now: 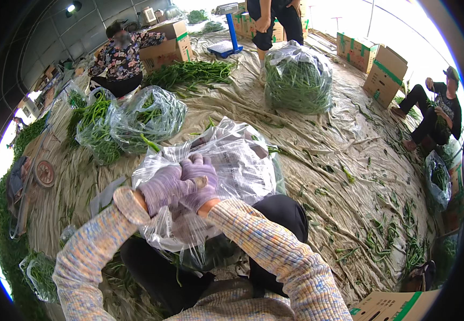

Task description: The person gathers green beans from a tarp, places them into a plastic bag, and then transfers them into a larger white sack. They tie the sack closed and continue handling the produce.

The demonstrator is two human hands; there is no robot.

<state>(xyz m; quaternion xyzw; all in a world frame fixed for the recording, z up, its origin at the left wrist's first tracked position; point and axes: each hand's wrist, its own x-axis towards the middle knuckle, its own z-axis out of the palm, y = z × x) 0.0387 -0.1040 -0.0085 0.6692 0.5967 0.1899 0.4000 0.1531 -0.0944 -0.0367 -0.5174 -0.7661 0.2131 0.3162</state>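
Note:
Both of my hands wear purple knitted gloves and meet on top of a clear plastic bag (240, 168) that stands between my knees. My left hand (161, 188) and my right hand (199, 180) are side by side and touching, over gathered plastic film; it looks as if they grip it, but the palms and fingertips are partly hidden. Through the film a sheet with print on it shows at the top, and green peppers show lower down. A green pepper (150, 143) pokes out at the far left edge of the bag.
Ahead to the left lie clear bags of green peppers (149, 116) and a loose pepper pile (191, 74) beside a seated person (119, 56). A filled bag (298, 80) stands by a standing person (274, 20), near a blue scale (226, 47). Another person (440, 104) sits right, near cartons (385, 76).

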